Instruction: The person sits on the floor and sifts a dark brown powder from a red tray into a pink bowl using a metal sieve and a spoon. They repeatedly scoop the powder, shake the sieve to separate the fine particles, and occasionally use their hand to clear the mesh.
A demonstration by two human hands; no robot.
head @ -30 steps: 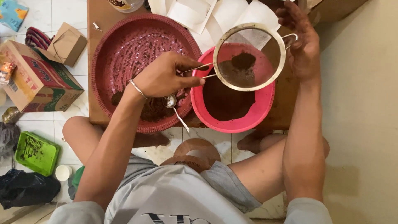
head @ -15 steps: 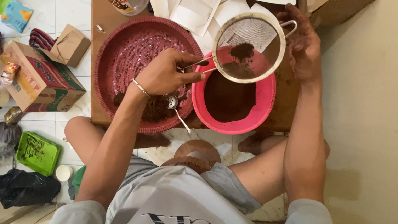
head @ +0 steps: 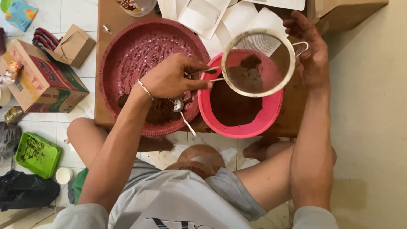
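My left hand (head: 171, 78) grips the wire handle of a round metal sieve (head: 257, 62), which hangs over the far rim of a pink plastic bowl (head: 220, 123). A lump of brown powder lies in the sieve's mesh, and more brown powder fills the bowl's bottom. My right hand (head: 311, 53) rests with its palm against the sieve's far rim, fingers dusted brown. A large red woven tray (head: 127, 46) lies left of the bowl, with a heap of brown powder and a metal spoon (head: 180, 110) at its near edge.
Both vessels rest on a low wooden board (head: 104, 97). White paper pouches (head: 203, 15) and a jar (head: 135, 6) lie at the far edge. Cardboard boxes (head: 40, 80), a green tray (head: 36, 153) and a black bag (head: 25, 193) lie on the tiled floor at left.
The sieve has shifted away from me and to the right across the pink bowl, with both hands moving with it. The lump of powder in the mesh has slid.
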